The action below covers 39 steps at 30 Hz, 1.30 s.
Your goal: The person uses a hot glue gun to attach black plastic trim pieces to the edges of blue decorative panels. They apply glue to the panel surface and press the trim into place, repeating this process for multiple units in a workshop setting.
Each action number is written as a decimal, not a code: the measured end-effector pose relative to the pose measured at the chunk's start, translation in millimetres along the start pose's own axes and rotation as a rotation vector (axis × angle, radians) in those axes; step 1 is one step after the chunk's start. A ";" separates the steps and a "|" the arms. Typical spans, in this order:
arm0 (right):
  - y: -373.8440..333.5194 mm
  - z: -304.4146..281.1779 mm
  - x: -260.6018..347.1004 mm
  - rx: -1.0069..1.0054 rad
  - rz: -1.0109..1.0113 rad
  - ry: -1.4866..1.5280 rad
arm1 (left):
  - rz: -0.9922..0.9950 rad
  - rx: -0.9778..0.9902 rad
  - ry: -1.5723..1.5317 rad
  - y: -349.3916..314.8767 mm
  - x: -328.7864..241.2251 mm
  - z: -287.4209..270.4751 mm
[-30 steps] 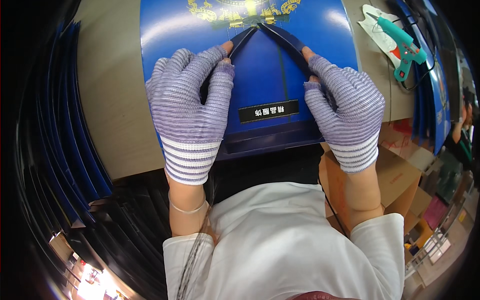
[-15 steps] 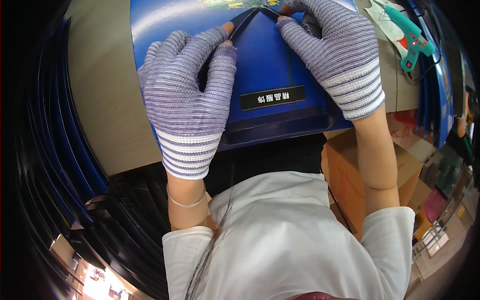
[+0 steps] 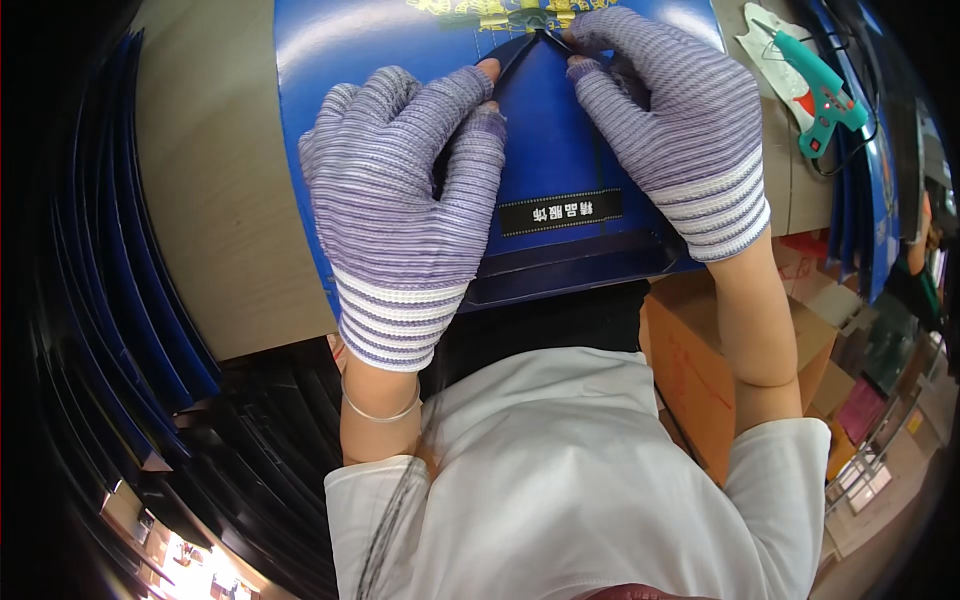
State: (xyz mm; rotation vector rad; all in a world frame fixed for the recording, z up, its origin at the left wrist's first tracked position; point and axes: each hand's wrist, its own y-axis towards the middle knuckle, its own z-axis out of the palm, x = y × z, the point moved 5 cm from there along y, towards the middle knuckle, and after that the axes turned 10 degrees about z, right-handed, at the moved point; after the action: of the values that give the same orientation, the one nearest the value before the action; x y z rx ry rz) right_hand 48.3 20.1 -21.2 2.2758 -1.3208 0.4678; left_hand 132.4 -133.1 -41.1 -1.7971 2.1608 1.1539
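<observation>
A glossy blue flat box or folder (image 3: 545,150) with gold print lies on the table in front of me. A dark ribbon (image 3: 516,56) spreads from a small knot-like spot near its far side into two tails, like an upturned V. My left hand (image 3: 405,180), in a purple-and-white striped glove with bare fingertips, pinches the left tail. My right hand (image 3: 680,115), gloved alike, is closed at the right tail; its fingertips are partly hidden. A black label (image 3: 561,213) with white lettering sits near the box's front edge.
On the table (image 3: 210,190) at the far right, a teal glue gun (image 3: 825,95) lies on a white sheet. Blue panels (image 3: 110,230) stand stacked at the left, above black ones (image 3: 240,470). A cardboard box (image 3: 690,360) is below the table at the right.
The blue box and both hands sit slightly lower and farther right in view, showing more gold print. Both hands keep their closed grip beside the knot.
</observation>
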 end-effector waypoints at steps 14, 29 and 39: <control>-4.3 6.3 -9.1 -0.034 0.054 0.094 | -0.063 0.068 -0.044 16.9 1.1 3.3; -5.0 12.1 -15.4 -0.082 0.060 0.149 | -0.007 0.030 -0.036 25.4 -3.3 20.4; -4.8 14.7 -20.8 -0.109 0.028 0.166 | 0.011 0.025 -0.009 22.6 -2.9 21.4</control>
State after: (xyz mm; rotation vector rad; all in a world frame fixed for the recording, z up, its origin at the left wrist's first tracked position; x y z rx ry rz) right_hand 43.4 29.0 -45.0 2.0846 -1.2652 0.5669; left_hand 105.4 -117.6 -43.9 -1.7690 2.1723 1.1305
